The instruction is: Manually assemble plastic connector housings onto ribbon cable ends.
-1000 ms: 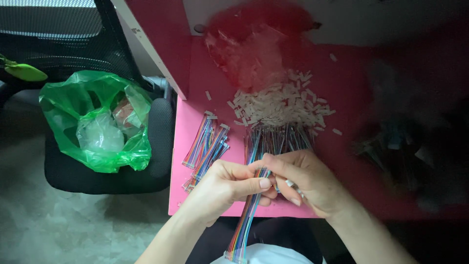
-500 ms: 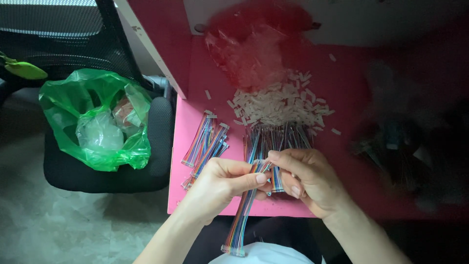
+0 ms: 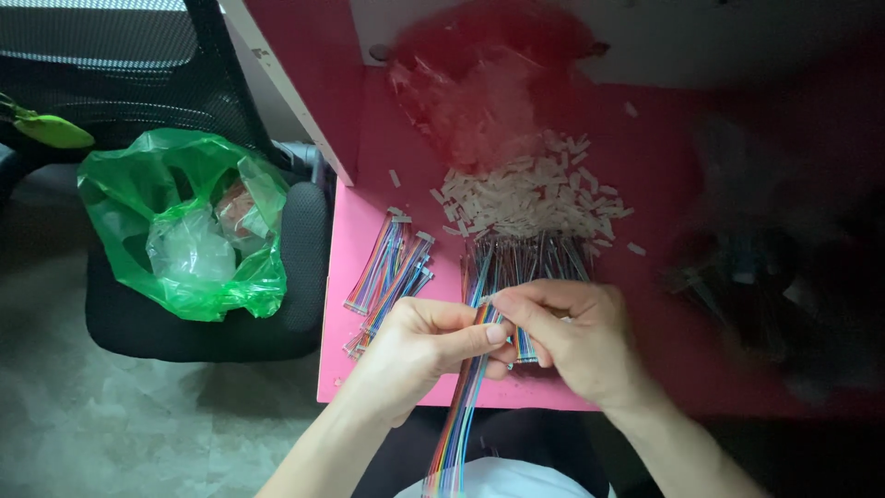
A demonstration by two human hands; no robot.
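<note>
Ribbon cable (image 3: 461,415), flat, rainbow-striped, pinched by left hand (image 3: 419,346) and right hand (image 3: 576,337) fingertips; beyond, small white plastic connectors (image 3: 535,198) heaped loosely.

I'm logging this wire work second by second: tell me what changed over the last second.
Little changed: both hands, left hand and right hand, keep pinching the multicoloured ribbon cable, its hanging end swinging slightly. The finished cables, white connector pile and green bag stayed put.

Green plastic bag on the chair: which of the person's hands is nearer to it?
Left. The left hand lies between the green plastic bag and the right hand, which is further right.
</note>
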